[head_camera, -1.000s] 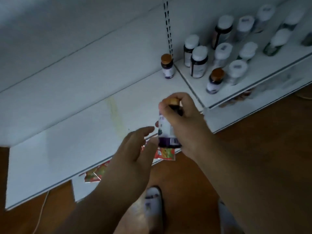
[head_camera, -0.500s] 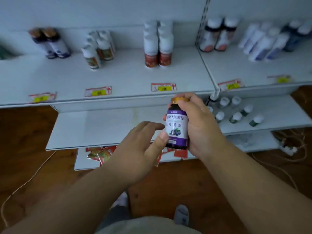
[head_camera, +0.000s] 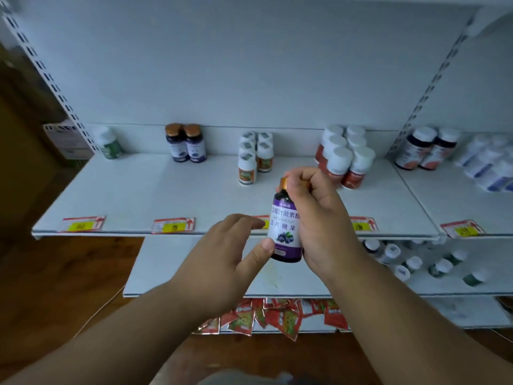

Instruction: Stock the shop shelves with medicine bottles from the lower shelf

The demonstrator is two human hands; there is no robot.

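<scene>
White metal shelving (head_camera: 138,195) fills the view, seen from above by a person facing it. On the upper shelf, going from left to right: a white-capped bottle with a green label (head_camera: 108,144) at the far left near the back; a pair of dark bottles with copper caps (head_camera: 186,143) standing side by side and touching; a small cluster of white bottles with orange labels (head_camera: 254,157); a tight group of white-capped bottles with red labels (head_camera: 344,158); then, past the slotted upright, two dark bottles with white caps (head_camera: 427,148) and a blurred row of pale bottles (head_camera: 488,165). Red and yellow price tags (head_camera: 173,225) line the shelf's front edge. In front of the shelf the left hand (head_camera: 222,262) is held with fingers relaxed and apart, its thumb tip touching the lower part of the bottle (head_camera: 286,229). That bottle, dark with a purple label showing blueberries and a copper cap, is upright in mid-air, in front of the upper shelf's edge. The right hand (head_camera: 319,218) grips it from the right, fingers curled over the cap and the palm against its side. Below, on the lower shelf (head_camera: 172,268) at right, more white-capped bottles (head_camera: 410,262) stand in loose rows. Red sachets (head_camera: 274,315) lie heaped beneath that shelf, above the brown wooden floor (head_camera: 55,287).
</scene>
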